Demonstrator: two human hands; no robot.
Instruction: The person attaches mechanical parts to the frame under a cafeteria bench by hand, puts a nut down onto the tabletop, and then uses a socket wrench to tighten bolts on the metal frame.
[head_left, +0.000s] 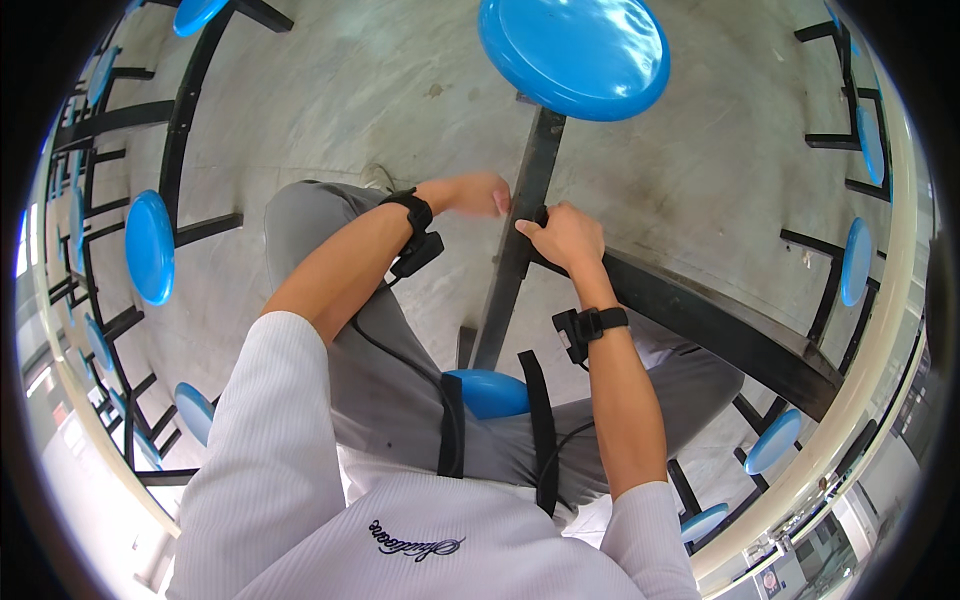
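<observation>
My right hand point(567, 237) is closed at the joint where a black metal crossbar point(700, 295) meets a black metal beam point(530, 175). Its thumb lies toward the beam, and a small dark piece shows between thumb and forefinger, too little to name. Just left of the beam is my left hand point(475, 195), smeared by motion with its fingers partly hidden. A round blue stool seat point(575, 50) tops the beam's far end. Another blue seat point(490, 393) shows between my legs at the near end.
Black strap-on devices sit on both wrists, with cables running down to my lap. Rows of blue stools point(150, 247) on black frames stand to the left, and more stools point(856, 262) to the right. A pale curved table edge point(880, 340) runs along the right side. The floor point(400, 90) is grey.
</observation>
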